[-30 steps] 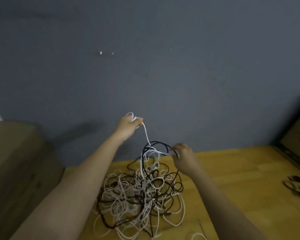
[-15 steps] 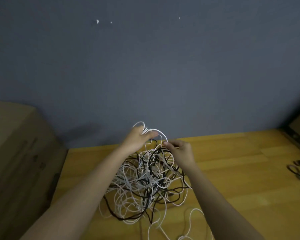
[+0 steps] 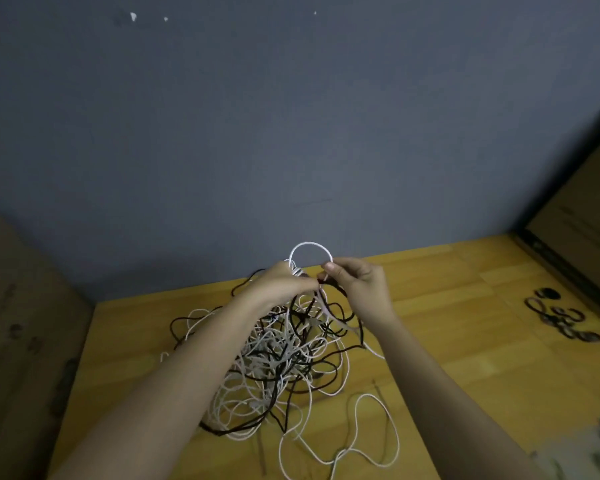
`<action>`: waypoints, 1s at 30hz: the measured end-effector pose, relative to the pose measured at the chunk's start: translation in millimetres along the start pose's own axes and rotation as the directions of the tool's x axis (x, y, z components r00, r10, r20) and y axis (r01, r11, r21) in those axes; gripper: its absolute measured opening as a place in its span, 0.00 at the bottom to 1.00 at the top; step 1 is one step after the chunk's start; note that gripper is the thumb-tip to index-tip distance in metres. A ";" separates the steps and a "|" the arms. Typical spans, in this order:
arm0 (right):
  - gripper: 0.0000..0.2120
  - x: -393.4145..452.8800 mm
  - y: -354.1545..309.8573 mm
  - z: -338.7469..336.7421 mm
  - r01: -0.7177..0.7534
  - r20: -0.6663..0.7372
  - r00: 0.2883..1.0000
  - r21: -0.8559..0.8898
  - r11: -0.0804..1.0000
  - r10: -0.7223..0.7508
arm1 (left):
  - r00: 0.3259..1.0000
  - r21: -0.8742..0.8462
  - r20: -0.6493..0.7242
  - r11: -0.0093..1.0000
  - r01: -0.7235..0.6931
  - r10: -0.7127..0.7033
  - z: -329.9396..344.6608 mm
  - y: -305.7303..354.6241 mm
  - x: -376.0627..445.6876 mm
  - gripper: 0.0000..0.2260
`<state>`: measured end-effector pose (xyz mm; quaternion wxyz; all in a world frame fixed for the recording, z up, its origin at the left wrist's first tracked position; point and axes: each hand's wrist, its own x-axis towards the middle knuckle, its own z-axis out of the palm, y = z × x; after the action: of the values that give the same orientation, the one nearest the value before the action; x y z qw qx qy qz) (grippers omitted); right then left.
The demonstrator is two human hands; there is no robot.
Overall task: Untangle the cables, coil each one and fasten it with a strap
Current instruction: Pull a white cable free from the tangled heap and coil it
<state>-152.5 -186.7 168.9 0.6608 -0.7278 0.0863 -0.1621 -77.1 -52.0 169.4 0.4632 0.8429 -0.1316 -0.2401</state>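
A tangled heap of white and dark cables point(image 3: 284, 362) lies on the wooden table point(image 3: 447, 341). Over its far side, my left hand point(image 3: 281, 284) grips a few small coils of a white cable point(image 3: 309, 244). My right hand point(image 3: 357, 284) pinches the same white cable just to the right, so a loop arches between the two hands. The cable runs down from my hands into the heap. A loose white strand point(image 3: 371, 431) trails toward the near edge.
Several dark straps point(image 3: 561, 318) lie on the table at the right. A cardboard box point(image 3: 21, 323) stands on the left and another box point(image 3: 582, 216) at the right. A grey wall point(image 3: 291, 116) backs the table.
Both hands have come down and together over the heap. The white cable that was stretched upward from the left hand now forms a small loop between the two hands.
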 end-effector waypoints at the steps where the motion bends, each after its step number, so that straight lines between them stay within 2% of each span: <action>1: 0.08 -1.2 -0.7 -0.1 0.014 -0.010 1.000 -0.012 1.000 -0.014 | 1.000 -0.006 -0.014 1.000 -0.010 0.010 2.7 -0.5 2.8 0.04; 3: 0.08 -1.6 -3.3 -4.3 0.034 -0.053 0.998 -0.028 0.999 -0.036 | 0.998 0.013 -0.052 1.000 -0.022 0.023 6.3 -4.9 7.1 0.02; 5: 0.08 -0.4 -6.1 -12.7 0.032 -0.090 0.995 -0.049 0.998 -0.037 | 0.997 0.048 -0.072 0.999 -0.021 0.025 7.5 -11.0 8.2 0.05; 9: 0.08 -2.8 -7.5 -23.6 -0.021 0.009 1.000 -0.037 0.999 0.021 | 0.991 0.128 -0.130 0.992 0.006 0.010 4.9 -20.1 10.6 0.12; 12: 0.07 0.4 -7.7 -29.8 -0.009 0.036 0.999 -0.213 0.977 0.017 | 0.987 0.142 -0.159 0.990 -0.014 0.037 -1.4 -19.9 13.6 0.14; 13: 0.07 3.1 -8.4 -33.1 0.051 0.048 0.998 -0.340 0.939 -0.037 | 0.984 0.159 -0.168 0.987 -0.026 0.053 -3.3 -19.0 14.0 0.15; 15: 0.05 9.4 -9.4 -39.9 0.215 0.132 0.977 -0.594 0.776 -0.169 | 0.976 0.211 -0.202 0.977 -0.042 0.086 -6.7 -15.5 13.5 0.16; 16: 0.03 13.1 -9.6 -43.3 0.275 0.190 0.961 -0.660 0.699 -0.199 | 0.967 0.243 -0.232 0.969 -0.051 0.109 -7.6 -14.8 13.5 0.16; 18: 0.02 19.4 -10.6 -48.1 0.294 0.249 0.954 -0.688 0.663 -0.165 | 0.945 0.306 -0.279 0.949 -0.079 0.169 -9.8 -12.4 11.6 0.16; 19: 0.02 21.7 -12.2 -49.4 0.259 0.234 0.963 -0.665 0.700 -0.133 | 0.945 0.315 -0.270 0.944 -0.095 0.185 -10.4 -12.0 11.4 0.16; 21: 0.05 24.5 -19.0 -48.8 0.129 0.142 0.988 -0.527 0.840 -0.063 | 0.956 0.295 -0.205 0.944 -0.145 0.210 -12.4 -8.2 9.2 0.15; 23: 0.08 27.5 -28.9 -45.0 0.053 0.064 0.998 -0.396 0.917 -0.030 | 0.960 0.208 -0.127 0.954 -0.218 0.247 -14.6 0.4 5.8 0.09; 24: 0.07 29.5 -35.2 -42.3 0.041 0.037 0.999 -0.346 0.937 -0.030 | 0.959 0.150 -0.087 0.955 -0.256 0.270 -16.2 7.5 2.6 0.06; 26: 0.06 34.9 -50.4 -37.6 0.039 0.003 0.999 -0.243 0.969 -0.039 | 0.944 0.091 -0.024 0.941 -0.327 0.330 -18.8 23.0 -3.8 0.09; 30: 0.07 48.6 -82.2 -30.1 0.060 -0.024 0.998 -0.088 0.994 -0.063 | 0.912 0.013 -0.033 0.913 -0.408 0.408 -28.4 47.9 -8.8 0.05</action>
<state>-125.0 -222.1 258.3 0.6218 -0.7561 0.0795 -0.1880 -69.6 -53.4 225.2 0.5028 0.8023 -0.2972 -0.1232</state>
